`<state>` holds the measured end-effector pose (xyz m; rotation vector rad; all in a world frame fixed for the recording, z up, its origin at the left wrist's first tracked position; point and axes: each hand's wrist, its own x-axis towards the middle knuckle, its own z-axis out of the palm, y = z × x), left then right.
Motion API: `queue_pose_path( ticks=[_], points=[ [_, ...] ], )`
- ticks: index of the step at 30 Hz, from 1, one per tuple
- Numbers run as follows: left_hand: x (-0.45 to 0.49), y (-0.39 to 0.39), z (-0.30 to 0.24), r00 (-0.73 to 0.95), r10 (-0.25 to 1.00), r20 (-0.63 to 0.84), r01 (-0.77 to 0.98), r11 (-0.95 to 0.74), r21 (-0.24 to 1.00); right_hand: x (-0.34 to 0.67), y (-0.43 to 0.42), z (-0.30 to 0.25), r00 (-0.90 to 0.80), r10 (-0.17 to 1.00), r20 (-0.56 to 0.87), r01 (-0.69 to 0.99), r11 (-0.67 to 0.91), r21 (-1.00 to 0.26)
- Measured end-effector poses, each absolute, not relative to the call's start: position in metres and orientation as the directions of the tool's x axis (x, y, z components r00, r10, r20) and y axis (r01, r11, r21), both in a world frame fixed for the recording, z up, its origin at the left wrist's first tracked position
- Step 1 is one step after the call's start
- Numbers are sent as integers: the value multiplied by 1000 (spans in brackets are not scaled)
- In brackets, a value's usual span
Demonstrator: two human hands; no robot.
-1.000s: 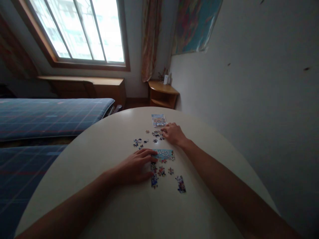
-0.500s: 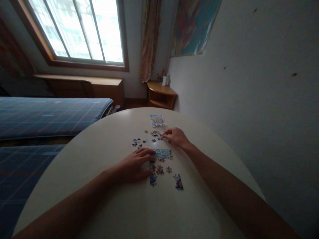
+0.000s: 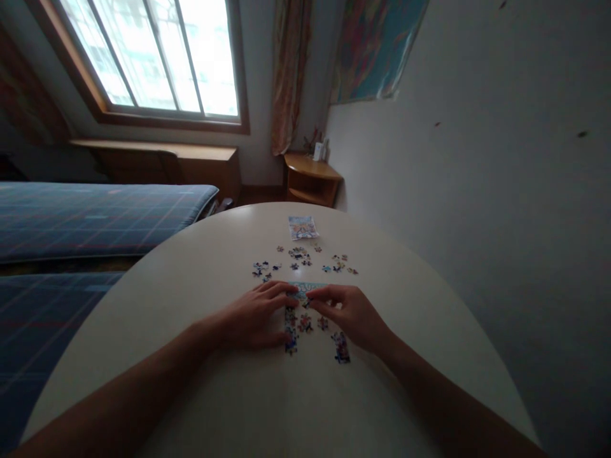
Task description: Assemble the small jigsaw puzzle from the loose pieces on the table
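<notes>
White laminate, by the look of it, tops the round table [image 3: 214,248] in front of you, with a blue plaid mattress [image 3: 95,222] beyond its left side. Your 2 bare hands are over the jigsaw. Your left hand [image 3: 260,315] lies palm down, fingers spread and relaxed, its tips resting on the left end of the joined pieces as if to steady them. Your right hand [image 3: 352,312] has come back toward you from the loose pieces where it was 0.5 s ago, so your work has moved from the supply to the joined section. The printed puzzle sheet [image 3: 302,228] lies at the far side. Nearer you, the teal strip [image 3: 305,287] runs across and the dark side strip [image 3: 291,317] runs down from its left end, while a separate joined block [image 3: 342,348] lies to the right. With your hand away, the right-hand cluster [image 3: 338,264] is uncovered, leaving those pieces in plain sight; the middle cluster [image 3: 299,252] and left-hand cluster [image 3: 261,268] lie beside it. Smallest is the jigsaw piece [image 3: 306,304] apparently pinched between your right thumb and forefinger, just below the teal strip; whether it touches the strip, you cannot tell.
</notes>
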<state>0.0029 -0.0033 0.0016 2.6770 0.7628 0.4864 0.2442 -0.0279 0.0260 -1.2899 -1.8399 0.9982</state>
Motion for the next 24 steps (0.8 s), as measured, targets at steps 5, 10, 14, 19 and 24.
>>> queue_pose_path(
  ticks=[5, 10, 14, 19, 24],
  points=[
    [2, -3, 1, 806, 548, 224, 446, -810, 380, 245, -34, 20, -374, 926, 42, 461, 226, -858],
    [3, -3, 1, 811, 542, 221, 448, -818, 360, 241, -44, 22, -487, 869, 83, 485, 349, -802],
    [4, -5, 2, 803, 542, 247, 446, -822, 353, 238, -53, 24, -565, 815, 130, 545, 487, -683],
    [5, -6, 2, 800, 555, 229, 466, -815, 346, 235, -58, 24, -605, 788, 119, 559, 526, -641],
    [5, -5, 3, 807, 547, 224, 459, -819, 345, 233, -58, 21, -624, 774, 106, 558, 537, -632]
  ],
)
